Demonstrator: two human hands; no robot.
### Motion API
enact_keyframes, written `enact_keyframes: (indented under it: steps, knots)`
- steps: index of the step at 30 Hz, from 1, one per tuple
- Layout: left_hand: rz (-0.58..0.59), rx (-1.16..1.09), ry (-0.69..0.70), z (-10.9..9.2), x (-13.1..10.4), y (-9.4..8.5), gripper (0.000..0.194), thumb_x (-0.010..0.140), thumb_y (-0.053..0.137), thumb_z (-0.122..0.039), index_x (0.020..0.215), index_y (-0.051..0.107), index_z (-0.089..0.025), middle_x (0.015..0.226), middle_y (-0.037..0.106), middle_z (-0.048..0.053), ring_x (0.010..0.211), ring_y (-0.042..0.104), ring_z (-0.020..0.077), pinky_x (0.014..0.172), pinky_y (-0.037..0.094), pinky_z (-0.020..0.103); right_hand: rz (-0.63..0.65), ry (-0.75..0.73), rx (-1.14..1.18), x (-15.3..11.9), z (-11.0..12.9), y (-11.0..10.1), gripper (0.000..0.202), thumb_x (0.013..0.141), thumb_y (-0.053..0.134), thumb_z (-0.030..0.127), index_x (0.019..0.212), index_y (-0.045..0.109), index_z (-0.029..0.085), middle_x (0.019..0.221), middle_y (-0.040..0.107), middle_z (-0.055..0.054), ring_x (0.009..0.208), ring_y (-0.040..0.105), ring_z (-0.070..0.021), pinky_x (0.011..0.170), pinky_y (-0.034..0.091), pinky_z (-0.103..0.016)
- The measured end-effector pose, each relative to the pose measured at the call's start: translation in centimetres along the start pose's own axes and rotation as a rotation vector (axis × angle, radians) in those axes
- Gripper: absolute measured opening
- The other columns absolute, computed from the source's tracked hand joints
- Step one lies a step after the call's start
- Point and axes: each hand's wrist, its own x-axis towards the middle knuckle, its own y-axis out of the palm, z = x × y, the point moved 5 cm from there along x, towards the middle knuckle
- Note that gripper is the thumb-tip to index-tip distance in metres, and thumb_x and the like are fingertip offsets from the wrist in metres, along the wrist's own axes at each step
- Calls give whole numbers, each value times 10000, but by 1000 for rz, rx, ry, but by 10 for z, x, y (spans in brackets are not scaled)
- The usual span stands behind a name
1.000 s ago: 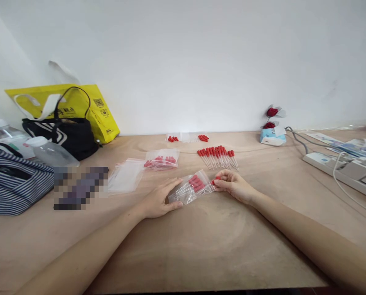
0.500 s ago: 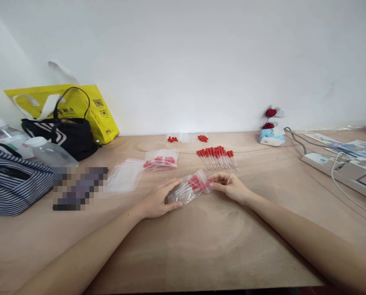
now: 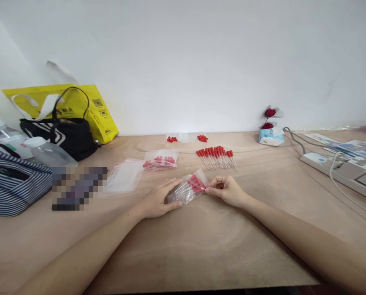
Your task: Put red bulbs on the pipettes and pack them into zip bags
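In the middle of the table lies a clear zip-lock bag (image 3: pixel 186 197) holding several glass droppers with red rubber bulbs (image 3: pixel 197 183). My left hand (image 3: pixel 158 198) curves round its left end, thumb in front and fingers behind, gripping it. At the opposite end, my right hand (image 3: pixel 227 190) pinches the bag's edge between thumb and forefinger, close to the red bulbs. Loose red-bulbed droppers (image 3: pixel 215 155) lie in a row just beyond my right hand. Behind my left hand is a pile of filled bags (image 3: pixel 161 160), and flat unfilled zip-lock bags (image 3: pixel 124 176) are left of it.
More droppers (image 3: pixel 172 139) lie bagged by the wall. Leftward are a striped bag (image 3: pixel 14 188), a plastic bottle (image 3: pixel 52 153), a black bag (image 3: pixel 74 137) and a yellow bag (image 3: pixel 105 119). Rightward are a tissue pack (image 3: pixel 271 138) with red flowers and a power strip (image 3: pixel 321 163) with cables.
My right hand's fingertips have shifted slightly left and down along the bag's edge, and the red bulbs show more plainly. My left hand stays in place.
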Motion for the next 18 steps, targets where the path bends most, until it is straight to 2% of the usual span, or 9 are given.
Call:
enact_keyframes:
  steps: [4,7,11,16,18]
  knots:
    - [8,20,-9,2,0,1,631,775,486,-492,1307,292,-212,1368,328,60,1257,279,223,1033,245,395,30,29,56,-1,5,-1,316,605,665,431,614,491,168,471,461,63,378,328,-34,359,225,-177]
    - [11,23,-3,3,0,2,627,775,489,-485,1303,298,-205,1364,334,65,1256,281,225,1031,249,399,100,20,100,-2,8,0,340,631,633,465,631,443,184,416,397,96,326,305,-30,328,199,-168]
    - [22,13,28,1,-1,0,626,774,495,-473,1309,287,-222,1370,324,63,1257,278,232,1030,246,413,165,5,103,-3,11,0,336,640,633,455,649,436,182,422,396,99,340,353,-34,329,257,-157]
    - [34,-10,49,-2,-1,-3,623,771,510,-452,1310,291,-227,1374,320,56,1263,266,237,1036,234,423,-61,134,48,5,7,-9,321,614,669,418,727,491,176,523,489,50,402,440,-57,320,328,-163]
    - [52,-17,69,-4,0,-3,626,770,514,-451,1313,289,-236,1373,324,51,1266,262,243,1043,210,439,-91,199,23,10,5,-9,319,603,680,413,719,512,168,529,499,40,390,437,-57,310,329,-171]
